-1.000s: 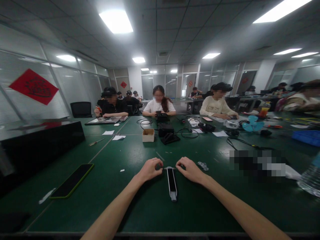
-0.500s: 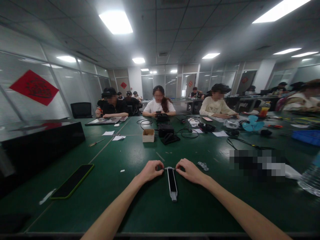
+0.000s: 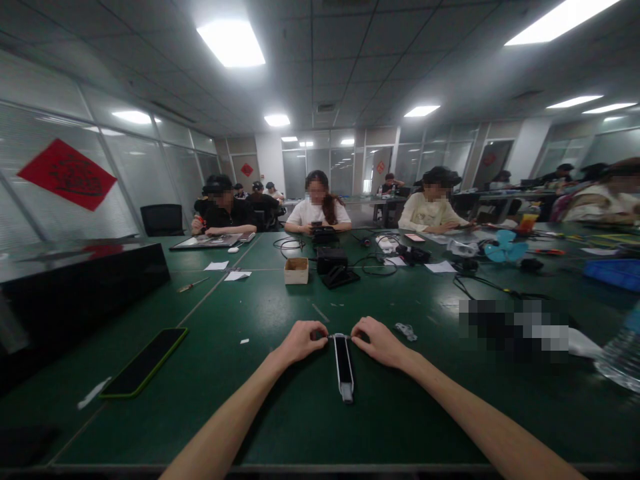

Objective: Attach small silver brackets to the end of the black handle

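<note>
A narrow black bar with white edging and a pale grey tip (image 3: 344, 370) lies lengthwise on the green table between my hands. At its far end, thin light-coloured ends stick out to both sides, too small to identify. My left hand (image 3: 305, 340) is closed in a pinch on the left one, thumb against forefinger. On the opposite side my right hand (image 3: 376, 339) pinches the right one the same way. Just past my right hand sits a crumpled piece of clear plastic (image 3: 406, 331).
A phone in a green case (image 3: 145, 363) lies left, with a screwdriver (image 3: 193, 285) beyond it. Ahead stand a small cardboard box (image 3: 297, 271) and a black device (image 3: 332, 261) with cables. A water bottle (image 3: 623, 357) and blue fan (image 3: 506, 247) are right. Several people sit around.
My hands and the bar stay practically where they were. Across the table at the right, a co-worker's hands have shifted, with a dark object now showing near them.
</note>
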A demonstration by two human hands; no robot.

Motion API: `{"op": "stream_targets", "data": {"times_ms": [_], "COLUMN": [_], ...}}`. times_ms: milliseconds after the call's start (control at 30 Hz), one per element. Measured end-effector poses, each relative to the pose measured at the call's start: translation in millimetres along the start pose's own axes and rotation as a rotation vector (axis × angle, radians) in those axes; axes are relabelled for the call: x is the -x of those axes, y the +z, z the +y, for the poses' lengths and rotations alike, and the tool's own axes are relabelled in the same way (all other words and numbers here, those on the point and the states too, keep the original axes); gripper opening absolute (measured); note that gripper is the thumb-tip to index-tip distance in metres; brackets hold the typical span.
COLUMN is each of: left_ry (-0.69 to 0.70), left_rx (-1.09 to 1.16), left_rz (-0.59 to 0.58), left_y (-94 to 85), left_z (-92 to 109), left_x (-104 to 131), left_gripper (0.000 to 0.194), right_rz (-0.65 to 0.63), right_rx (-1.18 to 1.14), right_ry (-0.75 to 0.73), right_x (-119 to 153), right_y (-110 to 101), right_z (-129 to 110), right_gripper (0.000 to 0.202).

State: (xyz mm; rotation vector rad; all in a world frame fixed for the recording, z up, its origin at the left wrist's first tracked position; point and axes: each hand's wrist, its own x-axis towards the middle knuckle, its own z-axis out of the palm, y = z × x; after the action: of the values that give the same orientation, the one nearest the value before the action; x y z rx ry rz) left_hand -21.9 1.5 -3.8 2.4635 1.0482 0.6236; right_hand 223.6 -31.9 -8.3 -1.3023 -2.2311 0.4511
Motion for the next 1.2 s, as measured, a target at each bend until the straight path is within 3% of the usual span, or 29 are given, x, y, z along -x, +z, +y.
{"op": "stream_targets", "data": {"times_ms": [767, 900, 1033, 1200], "left_ry": [0.010, 0.074, 0.108, 0.097], "left_rx": [0.004, -0.132, -0.197, -0.219], "left_rz": [0.016, 0.010, 0.021, 0.052], "left_y": [6.4, 4.8, 1.5, -0.3], "left_z": [5, 4, 9, 14], "left_x": [0, 1, 3, 4], "left_gripper": [0.021, 0.020, 0.020, 0.021], "right_rz": [0.012, 0.093, 0.145, -0.083], "right_rx": [0.053, 0.161, 0.376, 0.332], "right_ry": [-0.050, -0.026, 0.094, 0.356], "right_x": [-1, -3, 1, 14], "right_y": [-6, -22, -50, -79], "right_z": [-5, 1, 20, 44], "right_gripper": [0.016, 0.020, 0.021, 0.022]}}
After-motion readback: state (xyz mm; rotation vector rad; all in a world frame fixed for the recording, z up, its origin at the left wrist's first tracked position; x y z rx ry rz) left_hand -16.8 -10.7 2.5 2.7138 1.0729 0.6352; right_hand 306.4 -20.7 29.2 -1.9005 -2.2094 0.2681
